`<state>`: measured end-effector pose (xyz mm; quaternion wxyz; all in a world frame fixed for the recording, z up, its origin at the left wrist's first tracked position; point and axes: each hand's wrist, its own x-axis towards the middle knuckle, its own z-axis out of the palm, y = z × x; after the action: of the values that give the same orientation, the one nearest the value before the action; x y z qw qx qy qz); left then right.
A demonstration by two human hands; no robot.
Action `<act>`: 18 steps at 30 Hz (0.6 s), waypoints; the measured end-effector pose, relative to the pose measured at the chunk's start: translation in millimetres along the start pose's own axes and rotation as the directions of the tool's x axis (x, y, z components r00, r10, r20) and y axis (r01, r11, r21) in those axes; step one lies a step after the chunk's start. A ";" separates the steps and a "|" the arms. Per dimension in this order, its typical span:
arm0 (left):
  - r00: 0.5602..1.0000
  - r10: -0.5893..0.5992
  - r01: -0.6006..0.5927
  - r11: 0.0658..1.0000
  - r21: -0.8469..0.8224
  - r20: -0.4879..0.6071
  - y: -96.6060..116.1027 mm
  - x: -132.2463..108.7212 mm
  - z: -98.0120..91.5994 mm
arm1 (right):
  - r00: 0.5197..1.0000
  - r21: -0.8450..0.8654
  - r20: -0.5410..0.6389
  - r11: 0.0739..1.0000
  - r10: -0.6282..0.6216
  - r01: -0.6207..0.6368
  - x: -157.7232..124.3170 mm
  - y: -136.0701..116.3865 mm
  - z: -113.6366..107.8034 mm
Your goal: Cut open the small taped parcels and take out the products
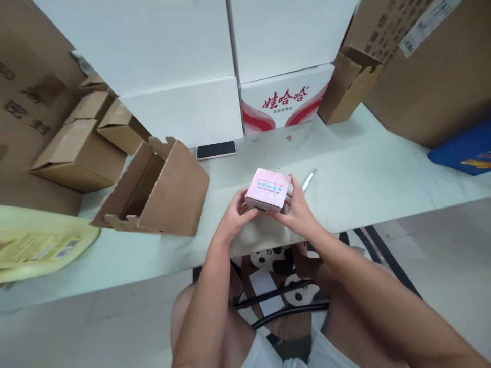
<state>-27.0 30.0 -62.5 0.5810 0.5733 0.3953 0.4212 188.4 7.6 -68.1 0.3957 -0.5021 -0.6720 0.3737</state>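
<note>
Between both hands is a small pink cardboard box (268,188) with printed lettering on its top face. My left hand (235,213) grips its left side, thumb along the near lower edge. On the right side, my right hand (297,208) has its fingers bent around the box. The box's underside and far side are hidden. Just beyond my right hand lies a slim white pen-like tool (309,180) on the pale table covering (383,174). A dark-screened phone (217,150) lies flat farther back, by the white boxes.
An open brown carton (178,189) stands left of my hands. White cartons (286,102) form a wall at the back. Several brown boxes (82,151) and a yellow bottle (46,245) are at left. A small open carton (343,89) and a blue item (466,148) are right.
</note>
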 end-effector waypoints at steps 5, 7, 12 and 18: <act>0.996 0.006 -0.014 0.995 -0.095 -0.085 -20.5 11.0 6.8 | 0.981 0.396 -0.130 0.915 0.141 -0.080 14.3 14.0 8.2; 0.990 0.028 -0.037 0.998 -0.059 -0.135 -24.2 14.9 14.1 | 0.963 0.402 -0.195 0.911 0.185 -0.093 22.8 18.5 9.5; 0.943 0.045 -0.023 0.997 0.069 -0.331 -28.5 30.7 38.5 | 0.952 0.356 -0.263 0.933 0.160 -0.058 44.3 26.7 15.6; 0.864 0.003 0.001 1.000 0.007 -0.504 -1.8 71.7 45.0 | 0.978 0.271 -0.181 0.961 0.101 -0.049 74.2 22.8 27.1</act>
<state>39.2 82.7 -61.3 0.4555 0.4459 0.5344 0.5551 158.9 81.8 -88.1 0.5081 -0.5040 -0.5547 0.4243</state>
